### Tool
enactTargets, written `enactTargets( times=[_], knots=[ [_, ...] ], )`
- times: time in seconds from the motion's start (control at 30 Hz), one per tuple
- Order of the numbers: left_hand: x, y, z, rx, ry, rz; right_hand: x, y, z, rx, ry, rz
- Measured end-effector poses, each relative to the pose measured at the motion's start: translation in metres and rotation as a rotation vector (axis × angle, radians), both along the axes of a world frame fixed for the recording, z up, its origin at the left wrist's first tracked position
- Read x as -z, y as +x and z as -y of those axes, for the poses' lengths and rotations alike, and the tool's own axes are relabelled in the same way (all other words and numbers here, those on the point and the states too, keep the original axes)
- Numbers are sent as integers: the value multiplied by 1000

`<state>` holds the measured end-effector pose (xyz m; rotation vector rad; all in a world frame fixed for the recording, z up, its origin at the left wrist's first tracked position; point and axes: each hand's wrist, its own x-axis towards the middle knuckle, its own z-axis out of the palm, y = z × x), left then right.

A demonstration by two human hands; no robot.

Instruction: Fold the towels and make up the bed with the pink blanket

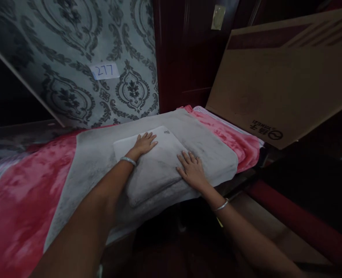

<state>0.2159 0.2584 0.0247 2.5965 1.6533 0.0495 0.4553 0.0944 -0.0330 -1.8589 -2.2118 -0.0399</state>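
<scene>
At right, note the cardboard box [289, 88], tilted, with a broad brown face turned toward the camera. Identify by a dark band with diagonal stripes along the top, and by black lettering plus a round logo near the lower edge. Contents: hidden from this view.

At centre, find the folded cloth [159, 173], lying flat on a pale grey blanket [98, 146] spread in turn over a red-and-pink blanket [55, 166]. Observe 2 tones: a smooth white section at the far side, a soft grey section at the near side. Note 1 small dark mark near the far right corner of the white section. Observe thick, rounded fold edges along the near side, with layers stacked, and soft shading across the grey surface.

Locate the left hand [144, 143] palm down on the white section, fingers fanned, unclenched. Locate the right hand [191, 170] palm down at the right edge of the folded cloth, fingers spread, likewise released. At the wrists, note a left bangle [128, 160] and a right bangle [222, 204], silver-coloured.

Behind, see patterned wallpaper [133, 88] with a paper label [104, 71] marked 277. Beside the wallpaper, see a dark red panel [185, 58] fitted with a small yellowish plate [218, 17].
</scene>
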Motion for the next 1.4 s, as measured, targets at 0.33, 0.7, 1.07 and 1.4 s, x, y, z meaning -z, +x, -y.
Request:
enactTargets(
  times=[0.33, 0.7, 1.07, 1.4],
  knots=[
    [27, -1, 131, 219, 41, 85, -7, -34, 31, -199, 4, -46],
    [30, -25, 151, 152, -20, 194, 12, -31, 35, -225, 85, -49],
    [62, -94, 214, -492, 58, 1121, 17, -11, 44, -316, 162, -103],
    [36, -73, 221, -742, -88, 1609, 12, -16, 31, -495, 233, 44]
  ],
)
